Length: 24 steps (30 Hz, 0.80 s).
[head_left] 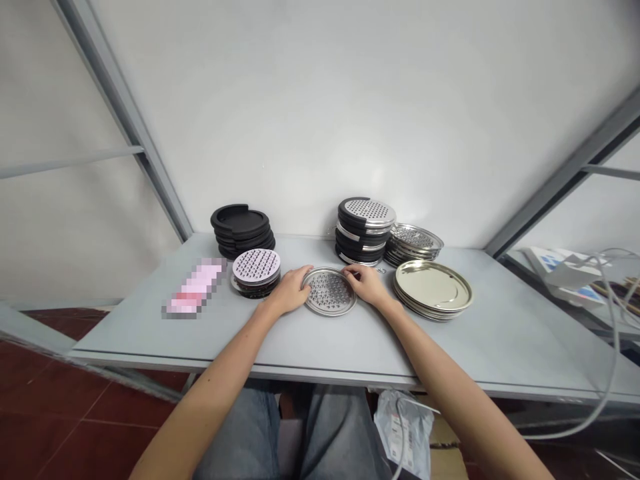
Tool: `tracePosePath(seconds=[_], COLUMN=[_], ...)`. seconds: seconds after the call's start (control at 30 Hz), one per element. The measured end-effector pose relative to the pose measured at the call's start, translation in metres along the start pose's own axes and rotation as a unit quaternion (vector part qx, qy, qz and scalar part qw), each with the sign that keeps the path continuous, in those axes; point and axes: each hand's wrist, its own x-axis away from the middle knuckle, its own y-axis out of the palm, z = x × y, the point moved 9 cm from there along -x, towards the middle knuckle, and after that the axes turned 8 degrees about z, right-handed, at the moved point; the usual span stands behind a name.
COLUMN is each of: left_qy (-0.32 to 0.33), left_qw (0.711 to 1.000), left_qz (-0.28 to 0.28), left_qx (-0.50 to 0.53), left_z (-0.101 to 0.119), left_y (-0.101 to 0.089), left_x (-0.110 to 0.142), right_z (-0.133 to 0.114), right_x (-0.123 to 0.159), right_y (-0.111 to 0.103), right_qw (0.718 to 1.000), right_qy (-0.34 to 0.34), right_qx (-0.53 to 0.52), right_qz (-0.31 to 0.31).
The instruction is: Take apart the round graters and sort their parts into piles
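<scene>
Forearms [227,377], hands [289,292] holding grater disc [330,292], stacked golden trays [433,287]

This looks like a workshop's assembly station: stacks of matte black round rings [243,230], perforated silver metal discs [414,239] and shiny gold-toned round plates [434,287] stand on a pale grey flat-topped desk [360,343] between grey metal posts [107,93].

Two bare forearms reach forward from the lower corners, the left forearm [225,377] and right forearm [440,367] slanting inward. The left hand [289,292] and right hand [371,285] face each other, slightly apart, palms mostly down, fingers bent inward in a light grip.
</scene>
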Motion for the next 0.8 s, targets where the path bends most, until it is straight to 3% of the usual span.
tracePosePath(seconds=[0.37,0.8], left_qy=[0.019,0.024], left_qw=[0.997,0.993], left_qz=[-0.075,-0.113], left_qx=[-0.022,-0.016], left_z=[0.003,0.003], left_y=[0.014,0.020], left_x=[0.006,0.009], right_z=[0.006,0.005], right_x=[0.000,0.000], right_y=[-0.003,0.000], right_qw=[1.000,0.999], right_qy=[0.011,0.023], right_qx=[0.020,0.022], right_qz=[0.013,-0.010])
